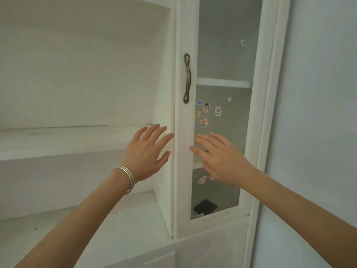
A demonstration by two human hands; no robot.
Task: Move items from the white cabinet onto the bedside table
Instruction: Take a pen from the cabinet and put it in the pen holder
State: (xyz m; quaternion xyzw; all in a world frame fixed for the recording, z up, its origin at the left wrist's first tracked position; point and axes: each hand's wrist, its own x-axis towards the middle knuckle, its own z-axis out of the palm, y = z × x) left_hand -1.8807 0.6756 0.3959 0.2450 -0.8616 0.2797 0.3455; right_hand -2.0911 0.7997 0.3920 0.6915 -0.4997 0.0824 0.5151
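The left hand (146, 153) is raised with its fingers straight and spread, holding nothing. Its fingertips reach the left edge of the white cabinet's (77, 74) glazed door (182, 171), though contact there cannot be confirmed. Thin silver bangles (127, 177) circle that wrist.

The right hand (222, 157) is also spread flat and empty, motion-blurred, held in front of the door's glass pane (222, 55), just right of the door stile. Whether it touches the glass is unclear.

The dark metal handle (187, 78) sits on the stile above and between both hands. Small cartoon stickers (206, 107) dot the glass just above the right hand, with more below it. A dark item (205, 206) lies behind the glass at the cabinet's bottom, well below the right hand. An open shelf (58, 140) runs to the left of the left hand.
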